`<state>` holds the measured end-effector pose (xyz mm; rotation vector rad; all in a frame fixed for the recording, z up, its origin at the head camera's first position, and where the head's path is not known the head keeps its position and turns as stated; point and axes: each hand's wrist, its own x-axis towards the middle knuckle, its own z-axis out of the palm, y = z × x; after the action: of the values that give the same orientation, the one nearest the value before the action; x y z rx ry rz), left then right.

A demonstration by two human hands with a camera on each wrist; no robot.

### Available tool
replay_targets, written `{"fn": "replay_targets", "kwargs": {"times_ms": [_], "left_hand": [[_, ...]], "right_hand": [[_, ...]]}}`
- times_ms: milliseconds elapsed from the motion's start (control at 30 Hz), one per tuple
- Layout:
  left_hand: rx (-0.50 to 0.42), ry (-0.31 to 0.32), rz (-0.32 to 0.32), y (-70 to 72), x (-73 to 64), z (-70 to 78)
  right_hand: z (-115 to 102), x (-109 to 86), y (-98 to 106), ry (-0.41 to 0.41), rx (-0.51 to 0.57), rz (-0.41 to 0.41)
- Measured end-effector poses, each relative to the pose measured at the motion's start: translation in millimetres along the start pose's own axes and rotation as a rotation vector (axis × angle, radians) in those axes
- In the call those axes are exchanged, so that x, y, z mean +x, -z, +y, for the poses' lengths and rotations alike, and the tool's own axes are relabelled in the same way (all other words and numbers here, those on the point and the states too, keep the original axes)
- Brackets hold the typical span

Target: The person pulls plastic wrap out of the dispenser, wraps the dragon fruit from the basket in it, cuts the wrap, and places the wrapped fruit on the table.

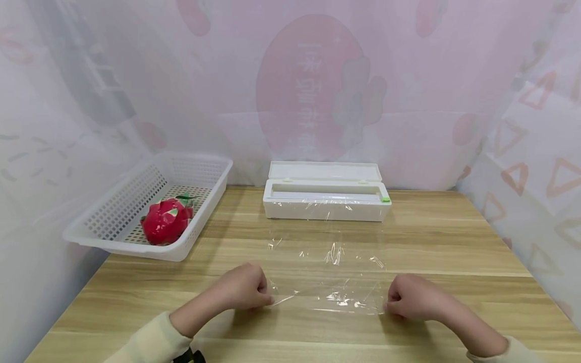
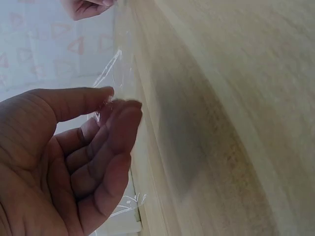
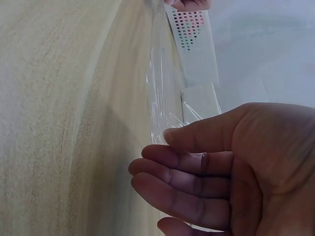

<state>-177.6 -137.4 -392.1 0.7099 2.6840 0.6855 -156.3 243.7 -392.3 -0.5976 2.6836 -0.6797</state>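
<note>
I see a sheet of cling film stretched flat over the wooden table, running from the white dispenser box at the back toward the near edge. My left hand pinches the film's near left corner; from the left wrist camera the thumb and forefinger meet on the film's crinkled edge, the other fingers loosely curled beneath. My right hand holds the near right corner the same way, and from the right wrist camera the thumb tip presses the film against the fingers. Both hands sit low, just above the tabletop, well apart from each other with the film's front edge between them.

The dispenser box stands with its lid tipped open, and a small green slider sits at its right end. To the left, at the table's edge, a white perforated basket holds a red dragon fruit. A pale patterned curtain hangs behind and on both sides.
</note>
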Motion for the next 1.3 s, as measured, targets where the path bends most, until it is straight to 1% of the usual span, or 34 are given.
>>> {"fn": "replay_targets", "kwargs": {"times_ms": [100, 133, 300, 533, 633, 733, 833, 900, 967, 1033, 1167, 1233, 1300], "left_hand": [[-0.017, -0.009, -0.024, -0.6, -0.6, 1.0], [-0.008, -0.005, -0.020, -1.3, -0.7, 1.3], [0.082, 0.017, 0.039, -5.5, -2.5, 2.6], [0.212, -0.002, 0.138, -10.0, -5.3, 3.8], [0.258, -0.019, 0.171, -11.4, -4.0, 2.8], [0.295, -0.056, 0.206, -12.9, -2.0, 1.0], [0.327, -0.099, 0.244, -14.4, -0.9, -1.4], [0.341, -0.120, 0.251, -15.4, -1.1, -3.8], [0.346, -0.136, 0.241, -15.5, -1.3, -6.2], [0.340, -0.148, 0.209, -15.3, -1.8, -8.6], [0.331, -0.168, 0.111, -13.3, -2.1, -12.8], [0.330, -0.180, 0.061, -12.3, -2.5, -14.5], [0.326, -0.188, 0.025, -11.5, -2.6, -16.2]], "right_hand": [[-1, -2.2, -1, 0.000, -0.025, -0.005], [-2, -3.0, -1, -0.003, -0.037, -0.003], [-2, -5.7, -5, -0.036, -0.120, 0.021], [0, -6.9, -11, -0.009, -0.246, 0.114], [-1, -7.0, -13, -0.006, -0.266, 0.149], [-1, -6.0, -14, 0.009, -0.294, 0.195], [-1, -4.8, -15, 0.044, -0.332, 0.249], [1, -4.0, -15, 0.074, -0.349, 0.263], [2, -4.2, -15, 0.102, -0.349, 0.241], [4, -4.8, -15, 0.121, -0.331, 0.196], [8, -5.5, -14, 0.155, -0.289, 0.113], [11, -5.2, -15, 0.161, -0.278, 0.084], [14, -4.6, -15, 0.162, -0.277, 0.063]]}}
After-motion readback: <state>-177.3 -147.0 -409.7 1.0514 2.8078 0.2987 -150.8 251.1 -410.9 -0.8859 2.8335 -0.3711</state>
